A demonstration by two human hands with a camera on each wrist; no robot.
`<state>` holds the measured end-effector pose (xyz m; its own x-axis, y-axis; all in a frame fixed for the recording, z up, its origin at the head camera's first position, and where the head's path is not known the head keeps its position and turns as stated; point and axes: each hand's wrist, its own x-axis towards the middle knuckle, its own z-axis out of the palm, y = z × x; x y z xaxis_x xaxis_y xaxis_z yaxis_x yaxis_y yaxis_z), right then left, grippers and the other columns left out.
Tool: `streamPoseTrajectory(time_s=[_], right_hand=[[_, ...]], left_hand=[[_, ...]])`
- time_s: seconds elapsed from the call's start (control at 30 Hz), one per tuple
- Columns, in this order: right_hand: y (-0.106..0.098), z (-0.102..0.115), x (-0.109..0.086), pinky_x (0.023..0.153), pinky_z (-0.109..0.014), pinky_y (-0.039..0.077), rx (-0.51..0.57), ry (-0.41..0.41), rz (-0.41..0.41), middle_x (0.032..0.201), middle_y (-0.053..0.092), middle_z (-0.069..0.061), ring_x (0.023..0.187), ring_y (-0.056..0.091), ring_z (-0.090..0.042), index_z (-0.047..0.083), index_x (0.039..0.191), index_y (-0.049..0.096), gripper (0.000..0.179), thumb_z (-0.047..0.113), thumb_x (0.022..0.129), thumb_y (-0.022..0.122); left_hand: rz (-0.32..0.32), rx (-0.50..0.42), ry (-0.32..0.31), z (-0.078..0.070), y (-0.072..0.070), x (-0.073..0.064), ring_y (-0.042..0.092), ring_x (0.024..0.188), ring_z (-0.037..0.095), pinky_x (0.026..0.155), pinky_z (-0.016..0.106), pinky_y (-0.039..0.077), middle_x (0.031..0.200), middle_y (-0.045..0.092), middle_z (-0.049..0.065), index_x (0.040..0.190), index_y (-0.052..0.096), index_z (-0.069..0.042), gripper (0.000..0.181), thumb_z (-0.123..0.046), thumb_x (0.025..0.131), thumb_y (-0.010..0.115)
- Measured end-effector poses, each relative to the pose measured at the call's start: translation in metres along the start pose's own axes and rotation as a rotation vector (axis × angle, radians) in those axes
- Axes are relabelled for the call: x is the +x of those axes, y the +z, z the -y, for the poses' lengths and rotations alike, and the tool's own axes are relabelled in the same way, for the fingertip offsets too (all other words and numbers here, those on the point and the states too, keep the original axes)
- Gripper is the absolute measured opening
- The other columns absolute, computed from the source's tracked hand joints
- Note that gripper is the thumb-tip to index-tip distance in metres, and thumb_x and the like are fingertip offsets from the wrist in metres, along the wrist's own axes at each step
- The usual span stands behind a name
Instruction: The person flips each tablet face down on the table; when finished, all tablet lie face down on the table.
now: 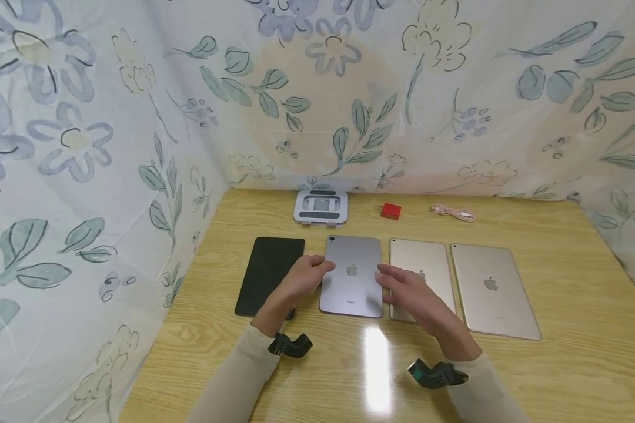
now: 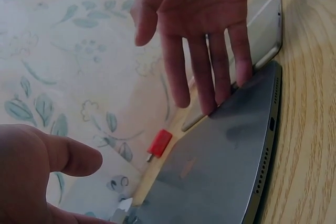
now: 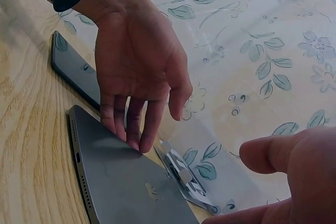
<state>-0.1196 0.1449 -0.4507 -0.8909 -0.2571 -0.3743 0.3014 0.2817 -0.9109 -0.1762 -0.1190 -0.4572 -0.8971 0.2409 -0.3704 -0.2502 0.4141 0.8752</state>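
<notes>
A grey iPad (image 1: 351, 291) lies back side up on the wooden table, its camera at the far left corner. My left hand (image 1: 308, 274) is at its left edge, and my right hand (image 1: 410, 291) is at its right edge. In the left wrist view the right hand (image 2: 202, 11) has straight fingers, their tips at the iPad's edge. The right wrist view shows the left hand (image 3: 139, 56) with fingers extended down to the opposite edge. Neither hand curls round the iPad; whether the fingertips press on it I cannot tell.
A black tablet (image 1: 268, 267) lies to the left. On the right are a gold iPad (image 1: 425, 251) and a rose-gold iPad (image 1: 494, 305). Behind them sit a folded silver stand (image 1: 320, 215), a red charger (image 1: 391, 211) and a pink cable (image 1: 452, 212). Floral cloth (image 1: 349, 117) hangs behind.
</notes>
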Motion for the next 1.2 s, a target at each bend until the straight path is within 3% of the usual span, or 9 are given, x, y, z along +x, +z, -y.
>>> streamPoseTrajectory(time_s=[0.17, 0.33, 0.47, 0.57, 0.7, 0.8, 0.97, 1.2], right_hand=[[-0.001, -0.001, -0.001, 0.128, -0.069, 0.034, -0.021, -0.013, 0.003, 0.177, 0.029, -0.028, 0.144, 0.058, -0.052, -0.002, 0.171, 0.029, 0.074, 0.042, 0.116, 0.052], [-0.002, 0.000, -0.002, 0.129, -0.069, 0.032, -0.051, -0.021, 0.010, 0.177, 0.031, -0.026, 0.147, 0.056, -0.051, 0.000, 0.171, 0.031, 0.072, 0.043, 0.117, 0.051], [-0.003, 0.005, -0.003, 0.130, -0.069, 0.030, -0.098, -0.040, 0.008, 0.177, 0.033, -0.024, 0.158, 0.042, -0.048, 0.000, 0.170, 0.033, 0.071, 0.042, 0.116, 0.051], [-0.004, 0.010, -0.004, 0.132, -0.070, 0.026, -0.112, -0.083, 0.007, 0.177, 0.034, -0.023, 0.163, 0.035, -0.046, -0.001, 0.169, 0.035, 0.069, 0.040, 0.116, 0.052], [-0.001, 0.017, 0.000, 0.132, -0.061, 0.033, -0.001, -0.144, 0.023, 0.175, 0.037, -0.023, 0.160, 0.040, -0.044, -0.003, 0.167, 0.039, 0.065, 0.034, 0.116, 0.055], [0.008, 0.017, 0.008, 0.129, -0.054, 0.041, 0.105, -0.146, 0.047, 0.171, 0.043, -0.024, 0.155, 0.047, -0.044, -0.003, 0.165, 0.042, 0.062, 0.032, 0.116, 0.057], [0.028, 0.018, 0.026, 0.128, -0.052, 0.044, 0.212, -0.133, 0.116, 0.169, 0.046, -0.026, 0.152, 0.052, -0.044, -0.004, 0.164, 0.042, 0.063, 0.032, 0.115, 0.058], [0.057, 0.027, 0.048, 0.129, -0.050, 0.042, 0.348, -0.119, 0.212, 0.170, 0.043, -0.027, 0.155, 0.048, -0.044, -0.008, 0.166, 0.037, 0.065, 0.030, 0.116, 0.056]], left_hand=[[-0.001, 0.025, 0.002, 0.000, -0.004, -0.002, 0.057, 0.149, 0.039, 0.124, 0.055, 0.048, 0.161, 0.057, 0.024, 0.160, 0.051, 0.004, 0.062, -0.034, 0.112, 0.062], [-0.003, 0.049, 0.037, 0.002, -0.011, -0.003, 0.070, 0.131, 0.034, 0.117, 0.053, 0.055, 0.151, 0.065, 0.021, 0.156, 0.056, 0.003, 0.058, -0.032, 0.111, 0.064], [0.034, -0.030, 0.074, 0.007, -0.026, -0.004, 0.072, 0.129, 0.035, 0.115, 0.050, 0.058, 0.148, 0.067, 0.021, 0.157, 0.054, 0.004, 0.055, -0.026, 0.112, 0.063], [0.111, -0.161, 0.111, 0.011, -0.046, -0.007, 0.066, 0.138, 0.040, 0.118, 0.050, 0.055, 0.155, 0.061, 0.027, 0.160, 0.047, 0.007, 0.055, -0.019, 0.113, 0.060], [0.216, -0.310, 0.141, 0.018, -0.077, -0.013, 0.056, 0.149, 0.043, 0.121, 0.048, 0.052, 0.164, 0.050, 0.030, 0.164, 0.040, 0.009, 0.058, -0.014, 0.114, 0.058], [0.268, -0.361, 0.144, 0.025, -0.101, -0.020, 0.059, 0.148, 0.038, 0.118, 0.044, 0.055, 0.167, 0.046, 0.030, 0.166, 0.036, 0.009, 0.061, -0.014, 0.114, 0.058], [0.334, -0.411, 0.144, 0.037, -0.135, -0.028, 0.069, 0.137, 0.025, 0.114, 0.041, 0.058, 0.169, 0.040, 0.035, 0.166, 0.030, 0.012, 0.063, -0.012, 0.114, 0.057], [0.331, -0.440, 0.110, 0.052, -0.174, -0.038, 0.072, 0.133, 0.026, 0.113, 0.043, 0.059, 0.167, 0.041, 0.036, 0.166, 0.027, 0.015, 0.061, -0.007, 0.116, 0.052]])
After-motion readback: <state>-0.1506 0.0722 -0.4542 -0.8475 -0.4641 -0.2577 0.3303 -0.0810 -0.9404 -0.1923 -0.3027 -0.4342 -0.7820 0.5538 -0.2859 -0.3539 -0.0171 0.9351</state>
